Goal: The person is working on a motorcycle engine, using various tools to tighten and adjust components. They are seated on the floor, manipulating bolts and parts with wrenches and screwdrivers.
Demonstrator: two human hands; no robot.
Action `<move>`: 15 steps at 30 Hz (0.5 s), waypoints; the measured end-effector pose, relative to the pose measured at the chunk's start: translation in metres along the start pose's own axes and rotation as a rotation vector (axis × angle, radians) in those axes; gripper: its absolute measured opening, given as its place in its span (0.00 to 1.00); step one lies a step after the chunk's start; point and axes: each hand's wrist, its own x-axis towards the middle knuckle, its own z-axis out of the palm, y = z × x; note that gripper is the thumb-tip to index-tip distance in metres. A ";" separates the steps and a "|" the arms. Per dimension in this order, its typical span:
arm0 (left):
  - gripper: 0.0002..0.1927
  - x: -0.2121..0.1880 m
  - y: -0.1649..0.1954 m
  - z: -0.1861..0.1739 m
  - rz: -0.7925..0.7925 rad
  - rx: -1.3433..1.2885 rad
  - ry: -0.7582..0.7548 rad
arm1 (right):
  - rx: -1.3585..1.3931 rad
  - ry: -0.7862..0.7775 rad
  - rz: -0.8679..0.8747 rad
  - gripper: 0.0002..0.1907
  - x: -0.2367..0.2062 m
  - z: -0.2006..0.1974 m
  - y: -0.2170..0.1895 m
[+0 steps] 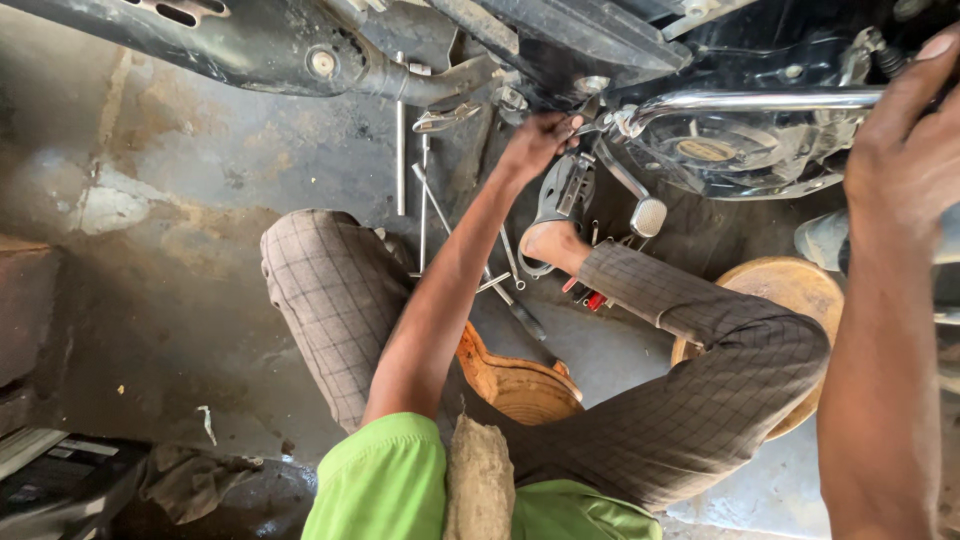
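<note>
2 hands are working at a motorcycle's underside. Left hand (540,140) is reaching under the dark, greasy engine (560,45), fingers curled round a small metal part; can't tell exactly what. Right hand (905,150) is gripping the frame beside the shiny, rounded chrome exhaust pipe (760,100). Slim steel wrenches (425,190) are lying on the stained, rough concrete floor (170,270). Checked fabric trousers (330,300) are folding over a round, worn wooden stool (800,285).
</note>
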 end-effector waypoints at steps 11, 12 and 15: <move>0.21 -0.053 0.027 0.030 0.261 0.553 0.372 | -0.230 0.050 0.004 0.08 0.013 -0.005 -0.013; 0.20 -0.053 0.026 0.034 0.263 0.555 0.385 | -0.181 0.017 0.015 0.07 0.014 -0.008 -0.012; 0.19 -0.054 0.021 0.041 0.253 0.578 0.431 | -0.228 0.147 -0.160 0.04 0.019 -0.016 -0.011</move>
